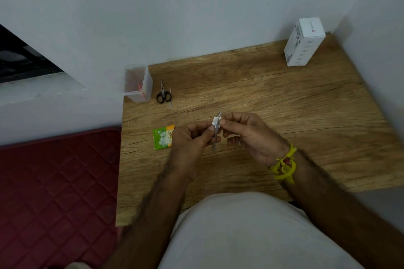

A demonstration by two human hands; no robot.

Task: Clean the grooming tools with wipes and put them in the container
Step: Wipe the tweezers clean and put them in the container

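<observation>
Above the middle of the wooden table [284, 102], my left hand [188, 140] grips a slim metal grooming tool [216, 135] by its shaft, held roughly upright. My right hand [249, 133] pinches a small white wipe [216, 119] around the tool's upper end. A clear plastic container [138, 83] stands at the table's far left corner with something pink inside. Small black-handled scissors [163, 93] lie just right of it, with a thin metal tool [170, 99] beside them. A green and orange wipe sachet [162, 137] lies flat on the table just left of my left hand.
A white cardboard box [305, 41] stands at the far right corner against the wall. A dark red quilted mat [56, 192] lies on the floor left of the table. Walls close off the far and right sides.
</observation>
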